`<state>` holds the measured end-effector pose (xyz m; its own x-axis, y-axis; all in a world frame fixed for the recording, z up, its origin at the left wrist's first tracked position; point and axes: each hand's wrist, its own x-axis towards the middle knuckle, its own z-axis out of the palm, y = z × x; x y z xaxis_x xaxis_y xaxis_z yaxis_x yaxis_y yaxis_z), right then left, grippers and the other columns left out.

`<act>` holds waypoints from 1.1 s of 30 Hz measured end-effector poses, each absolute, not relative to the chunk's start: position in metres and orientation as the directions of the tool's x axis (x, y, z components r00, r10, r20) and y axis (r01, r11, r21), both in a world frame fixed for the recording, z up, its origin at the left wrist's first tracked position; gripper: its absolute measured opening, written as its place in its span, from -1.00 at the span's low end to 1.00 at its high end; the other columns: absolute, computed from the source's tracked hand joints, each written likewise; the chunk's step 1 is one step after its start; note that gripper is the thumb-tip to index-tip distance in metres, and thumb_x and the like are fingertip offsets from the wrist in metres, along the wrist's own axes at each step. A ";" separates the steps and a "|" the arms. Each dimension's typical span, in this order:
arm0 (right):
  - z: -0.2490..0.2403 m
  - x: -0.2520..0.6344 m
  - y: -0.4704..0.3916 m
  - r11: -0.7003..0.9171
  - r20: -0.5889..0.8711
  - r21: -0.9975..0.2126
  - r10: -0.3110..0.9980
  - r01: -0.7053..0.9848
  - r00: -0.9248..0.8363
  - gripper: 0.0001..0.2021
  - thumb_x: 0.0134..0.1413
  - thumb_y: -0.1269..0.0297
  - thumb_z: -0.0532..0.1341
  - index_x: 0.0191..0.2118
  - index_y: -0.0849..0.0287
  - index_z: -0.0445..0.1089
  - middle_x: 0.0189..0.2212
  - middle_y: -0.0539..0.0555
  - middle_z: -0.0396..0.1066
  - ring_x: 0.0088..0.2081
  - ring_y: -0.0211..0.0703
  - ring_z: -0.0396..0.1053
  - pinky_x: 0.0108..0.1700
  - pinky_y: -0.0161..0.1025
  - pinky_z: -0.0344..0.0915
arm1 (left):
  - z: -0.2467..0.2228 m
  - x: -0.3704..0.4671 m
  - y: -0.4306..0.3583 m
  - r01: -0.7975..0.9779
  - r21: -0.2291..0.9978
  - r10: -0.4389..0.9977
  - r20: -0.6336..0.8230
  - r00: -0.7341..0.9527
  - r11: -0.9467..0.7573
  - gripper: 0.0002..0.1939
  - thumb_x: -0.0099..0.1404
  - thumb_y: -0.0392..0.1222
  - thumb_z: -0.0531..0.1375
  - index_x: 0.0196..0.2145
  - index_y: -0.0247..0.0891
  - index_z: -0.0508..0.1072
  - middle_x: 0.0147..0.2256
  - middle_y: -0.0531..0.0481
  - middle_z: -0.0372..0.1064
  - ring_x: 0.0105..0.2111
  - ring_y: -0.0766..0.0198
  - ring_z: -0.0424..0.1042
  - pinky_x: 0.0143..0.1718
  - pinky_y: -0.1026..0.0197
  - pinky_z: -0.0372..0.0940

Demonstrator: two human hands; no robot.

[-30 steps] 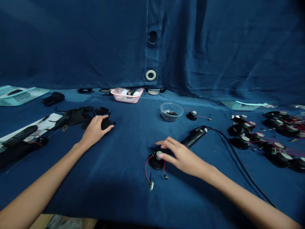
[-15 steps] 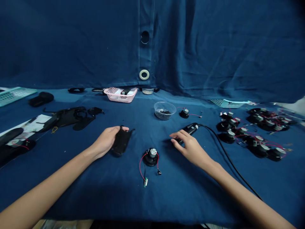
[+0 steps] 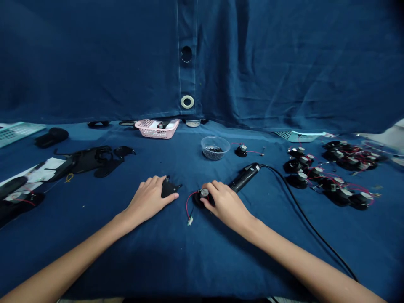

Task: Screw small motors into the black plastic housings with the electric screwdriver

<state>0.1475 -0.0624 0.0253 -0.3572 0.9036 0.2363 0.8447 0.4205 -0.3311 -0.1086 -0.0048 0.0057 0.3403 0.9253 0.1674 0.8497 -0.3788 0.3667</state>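
Observation:
In the head view my left hand [image 3: 148, 197] is closed over a black plastic shell [image 3: 168, 188] left of centre; part of the shell is hidden under the palm. To its right, my right hand [image 3: 225, 204] grips a small motor on a round black base [image 3: 204, 193] between thumb and fingers. A red wire loops from the motor to a small connector [image 3: 190, 220] lying on the blue cloth. Behind my right hand lies a black corded screwdriver [image 3: 244, 178].
A clear bowl of small dark pieces [image 3: 215, 148] stands behind, beside another motor unit [image 3: 241, 150]. Several motor units [image 3: 330, 183] cluster right, past the black cable [image 3: 299, 203]. Black shells [image 3: 90, 160] lie left. A pink basket [image 3: 157, 128] stands at the back.
My right hand has moved left from beside the screwdriver and taken hold of the motor unit. My left hand has shifted right with the black shell, now turned and covered more by the hand.

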 end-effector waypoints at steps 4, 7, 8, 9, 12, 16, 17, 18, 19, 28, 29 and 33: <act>0.023 0.153 -0.044 0.344 0.253 -0.365 0.931 0.865 -0.264 -0.79 0.22 0.32 0.16 -0.04 0.21 0.30 -0.20 0.17 0.34 -0.19 -0.04 0.38 -0.09 -0.04 0.36 | 0.006 -0.106 -0.009 0.871 0.275 0.911 0.189 0.365 -0.406 -0.29 0.27 0.11 0.14 0.22 -0.44 0.20 -0.05 -0.31 0.33 -0.03 -0.19 0.31 -0.02 -0.18 0.22; 0.021 0.158 -0.037 0.355 0.251 -0.428 0.930 0.831 -0.268 -0.76 0.23 0.33 0.17 0.00 0.18 0.29 -0.17 0.13 0.36 -0.16 -0.11 0.39 -0.07 -0.13 0.38 | 0.010 -0.103 -0.012 0.866 0.276 0.905 0.206 0.372 -0.418 -0.30 0.31 0.05 0.10 0.28 -0.38 0.08 -0.03 -0.26 0.31 -0.02 -0.07 0.34 0.00 -0.06 0.27; 0.020 0.159 -0.036 0.359 0.251 -0.446 0.929 0.820 -0.271 -0.75 0.23 0.34 0.17 0.01 0.18 0.29 -0.16 0.13 0.36 -0.14 -0.12 0.40 -0.06 -0.14 0.38 | 0.012 -0.102 -0.014 0.853 0.292 0.899 0.215 0.381 -0.431 -0.29 0.32 0.04 0.09 0.30 -0.34 0.04 -0.01 -0.23 0.30 -0.01 -0.04 0.35 0.00 -0.03 0.28; 0.019 0.161 -0.035 0.365 0.252 -0.462 0.928 0.808 -0.275 -0.75 0.24 0.34 0.16 0.02 0.18 0.30 -0.16 0.12 0.37 -0.14 -0.14 0.40 -0.05 -0.15 0.38 | 0.015 -0.101 -0.017 0.837 0.314 0.891 0.224 0.394 -0.449 -0.29 0.32 0.04 0.09 0.31 -0.31 0.01 0.00 -0.22 0.30 0.00 -0.01 0.36 0.00 0.00 0.30; 0.020 0.166 -0.036 0.385 0.259 -0.497 0.921 0.778 -0.290 -0.77 0.28 0.35 0.12 0.01 0.19 0.33 -0.15 0.13 0.39 -0.15 -0.17 0.42 -0.02 -0.16 0.38 | 0.022 -0.094 -0.030 0.771 0.377 0.858 0.229 0.459 -0.513 -0.29 0.31 -0.01 0.09 0.33 -0.24 -0.03 0.05 -0.21 0.29 0.05 0.00 0.35 0.03 0.01 0.31; 0.023 0.173 -0.037 0.439 0.270 -0.503 0.898 0.745 -0.347 -0.69 0.30 0.34 0.10 0.13 0.15 0.30 -0.02 0.15 0.37 -0.06 -0.15 0.41 0.06 -0.12 0.35 | 0.025 -0.079 -0.050 0.694 0.385 0.788 0.186 0.587 -0.609 -0.33 0.32 -0.04 0.09 0.32 -0.22 0.01 0.14 -0.22 0.25 0.13 -0.04 0.29 0.10 -0.04 0.28; 0.024 0.174 -0.036 0.462 0.268 -0.499 0.887 0.733 -0.377 -0.65 0.30 0.34 0.10 0.17 0.11 0.28 0.01 0.13 0.36 -0.03 -0.15 0.40 0.09 -0.12 0.34 | 0.024 -0.075 -0.054 0.678 0.385 0.772 0.185 0.608 -0.627 -0.33 0.32 -0.03 0.09 0.31 -0.21 0.02 0.12 -0.21 0.28 0.11 -0.03 0.32 0.08 -0.04 0.29; 0.024 0.175 -0.036 0.483 0.264 -0.495 0.875 0.722 -0.405 -0.62 0.30 0.35 0.10 0.20 0.07 0.25 0.03 0.12 0.36 0.00 -0.16 0.39 0.11 -0.12 0.32 | 0.023 -0.071 -0.058 0.666 0.385 0.760 0.188 0.622 -0.639 -0.34 0.32 -0.03 0.10 0.31 -0.21 0.02 0.09 -0.21 0.30 0.07 -0.02 0.35 0.07 -0.04 0.30; 0.024 0.175 -0.035 0.500 0.261 -0.491 0.866 0.713 -0.426 -0.61 0.31 0.35 0.09 0.21 0.06 0.24 0.02 0.10 0.36 -0.01 -0.17 0.39 0.11 -0.13 0.32 | 0.020 -0.067 -0.060 0.659 0.384 0.754 0.193 0.628 -0.647 -0.34 0.33 -0.03 0.11 0.31 -0.21 0.03 0.06 -0.20 0.32 0.04 -0.01 0.37 0.06 -0.04 0.31; 0.025 0.177 -0.027 0.500 0.295 -0.414 0.864 0.761 -0.407 -0.78 0.28 0.23 0.14 -0.05 0.20 0.38 -0.15 0.16 0.38 -0.10 -0.07 0.34 0.03 -0.08 0.28 | 0.008 -0.059 -0.054 0.716 0.373 0.806 0.219 0.549 -0.590 -0.35 0.33 -0.03 0.13 0.28 -0.27 0.05 0.01 -0.22 0.29 0.00 -0.02 0.36 0.01 -0.06 0.32; 0.025 0.178 -0.027 0.494 0.296 -0.412 0.867 0.766 -0.400 -0.79 0.28 0.22 0.15 -0.08 0.21 0.37 -0.14 0.17 0.37 -0.09 -0.07 0.34 0.03 -0.09 0.27 | 0.008 -0.059 -0.053 0.717 0.369 0.806 0.233 0.544 -0.591 -0.35 0.33 -0.03 0.14 0.28 -0.25 0.05 0.01 -0.21 0.29 -0.01 -0.02 0.36 0.00 -0.06 0.32; 0.024 0.177 -0.028 0.458 0.270 -0.434 0.888 0.775 -0.374 -0.79 0.27 0.15 0.16 -0.18 0.22 0.33 -0.25 0.12 0.41 -0.25 -0.15 0.40 -0.15 -0.21 0.32 | 0.008 -0.062 -0.049 0.718 0.335 0.792 0.279 0.542 -0.610 -0.30 0.27 -0.07 0.24 0.26 -0.19 0.05 -0.02 -0.17 0.28 -0.02 -0.01 0.37 -0.03 -0.04 0.34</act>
<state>0.1766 -0.0278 0.0237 -0.3736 0.8875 0.2696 0.7755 0.4583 -0.4343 -0.0623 -0.0492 0.0077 0.5425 0.7923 0.2792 0.7182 -0.6098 0.3350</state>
